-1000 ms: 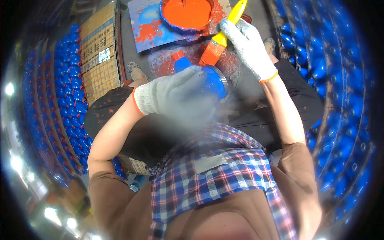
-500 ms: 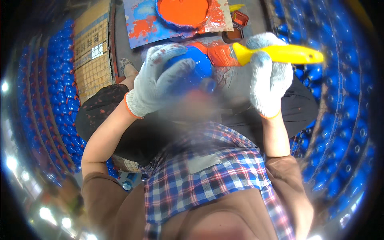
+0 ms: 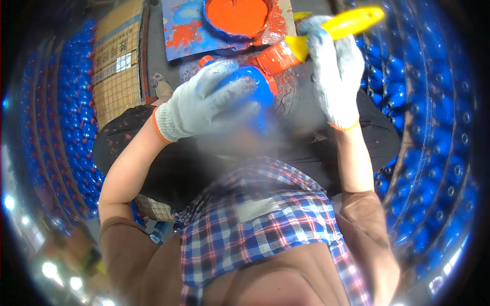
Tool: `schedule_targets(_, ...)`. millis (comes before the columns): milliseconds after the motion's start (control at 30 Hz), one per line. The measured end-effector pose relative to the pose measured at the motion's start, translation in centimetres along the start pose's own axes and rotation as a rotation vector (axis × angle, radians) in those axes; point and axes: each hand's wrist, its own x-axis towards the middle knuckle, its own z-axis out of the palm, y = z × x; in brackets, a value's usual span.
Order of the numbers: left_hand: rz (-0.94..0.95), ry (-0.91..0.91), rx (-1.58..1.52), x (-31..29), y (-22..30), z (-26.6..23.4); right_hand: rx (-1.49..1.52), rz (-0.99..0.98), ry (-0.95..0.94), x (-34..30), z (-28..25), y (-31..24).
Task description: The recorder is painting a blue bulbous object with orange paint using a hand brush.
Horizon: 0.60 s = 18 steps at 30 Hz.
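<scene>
My left hand (image 3: 199, 104), in a white knitted glove with an orange cuff, is wrapped round a glossy blue rounded part (image 3: 263, 86). Orange-red paint shows along the part's right edge, and a small red end (image 3: 206, 60) pokes out beyond my fingers. The glove hides much of the part, and its lower side is blurred. My right hand (image 3: 337, 76), gloved the same way, grips a paintbrush (image 3: 352, 23) by its yellow handle. The orange-red bristles (image 3: 275, 58) touch the part's upper right edge.
Beyond my hands, a round tub (image 3: 208, 26) of orange paint stands on a paint-smeared sheet (image 3: 176, 50). A cardboard box (image 3: 118, 61) lies at the left. Rows of blue parts (image 3: 79, 102) with red ends fill the left side; more blue parts (image 3: 434, 127) line the right.
My right hand has moved up and slightly left, tilting the brush handle upward. The blue part has turned in my left hand, so its red-painted right edge and a red end now show.
</scene>
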Motion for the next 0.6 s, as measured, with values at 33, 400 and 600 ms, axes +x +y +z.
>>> schedule_targets(33, -0.034, 0.008, -0.023, 0.0, -0.2, -0.2, 0.067, 0.059, 0.056, -0.3, 0.0, -0.7)
schedule_targets(400, -1.067, 0.197, -0.215, 2.0, 1.0, -0.1, -0.032, -0.038, 0.124, -4.4, 1.4, -3.1)
schedule_targets(600, -1.704, 0.628, -1.243, 1.8, 0.5, -0.1, -0.107, -0.093, 0.094, -5.8, 3.5, -2.7)
